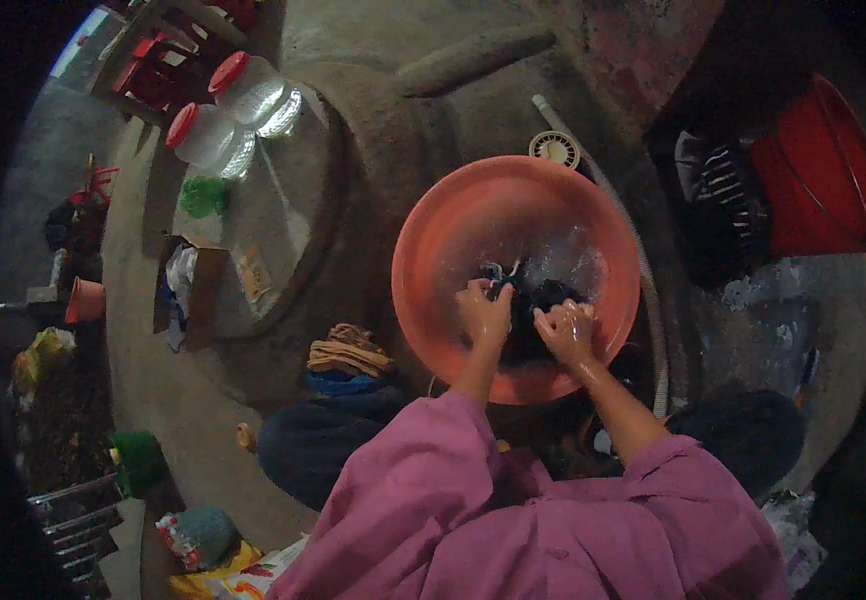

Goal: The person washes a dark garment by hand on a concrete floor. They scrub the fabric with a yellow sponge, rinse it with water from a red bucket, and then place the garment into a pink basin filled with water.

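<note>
A round orange plastic basin [457, 217] stands on the floor in front of me, with wet, dark cloth [523, 324] and some suds in it. My left hand [485, 311] pinches a part of the cloth that has light cord or trim, left of the basin's middle. Curled on the right side of the same dark cloth, my right hand [568, 330] has wet fingers. The cloth's shape is hard to make out in the shadow.
A pale hose [647, 277] curves round the basin's right side, near a round drain cover [555, 150]. Folded clothes [349, 360] lie at left. Two red-lidded clear jars [212, 139] are at upper left. A red bucket [808, 187] and dark striped cloth [725, 195] are at right.
</note>
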`<action>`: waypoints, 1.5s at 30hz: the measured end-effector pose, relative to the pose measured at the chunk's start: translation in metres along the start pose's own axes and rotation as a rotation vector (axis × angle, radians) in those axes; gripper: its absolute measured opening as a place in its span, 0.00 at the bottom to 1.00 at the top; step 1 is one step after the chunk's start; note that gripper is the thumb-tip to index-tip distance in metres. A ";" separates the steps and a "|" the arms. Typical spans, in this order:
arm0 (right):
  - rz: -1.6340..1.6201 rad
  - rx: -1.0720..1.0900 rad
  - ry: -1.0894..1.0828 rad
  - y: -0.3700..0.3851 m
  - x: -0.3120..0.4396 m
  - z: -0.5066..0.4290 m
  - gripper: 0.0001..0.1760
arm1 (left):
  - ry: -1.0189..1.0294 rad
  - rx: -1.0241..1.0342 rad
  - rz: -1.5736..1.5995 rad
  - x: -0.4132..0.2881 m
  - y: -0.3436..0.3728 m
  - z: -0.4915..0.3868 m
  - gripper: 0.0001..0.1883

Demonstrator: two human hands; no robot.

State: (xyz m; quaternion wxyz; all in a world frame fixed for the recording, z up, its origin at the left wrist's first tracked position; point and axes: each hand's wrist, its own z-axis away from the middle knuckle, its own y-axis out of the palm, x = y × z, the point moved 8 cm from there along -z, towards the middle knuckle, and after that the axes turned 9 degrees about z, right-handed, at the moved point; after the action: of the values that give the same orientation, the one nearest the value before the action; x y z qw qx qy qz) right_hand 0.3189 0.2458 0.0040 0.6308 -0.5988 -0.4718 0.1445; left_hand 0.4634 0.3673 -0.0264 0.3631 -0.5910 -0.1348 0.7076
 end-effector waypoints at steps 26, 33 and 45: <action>0.001 0.660 0.188 0.219 -0.081 -0.078 0.25 | 0.068 0.590 -0.273 0.079 0.120 -0.096 0.30; -0.084 0.624 0.091 0.218 -0.064 -0.127 0.26 | 0.042 0.641 -0.071 0.025 0.102 -0.124 0.28; -0.501 0.291 0.565 0.091 -0.065 -0.057 0.23 | 0.368 0.564 0.250 -0.057 0.034 -0.066 0.29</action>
State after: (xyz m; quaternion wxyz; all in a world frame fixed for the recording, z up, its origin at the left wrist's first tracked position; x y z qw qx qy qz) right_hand 0.3644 0.1837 -0.0953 0.8296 -0.3859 -0.3859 -0.1185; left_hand 0.5157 0.2896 -0.0232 0.4407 -0.5970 0.2066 0.6377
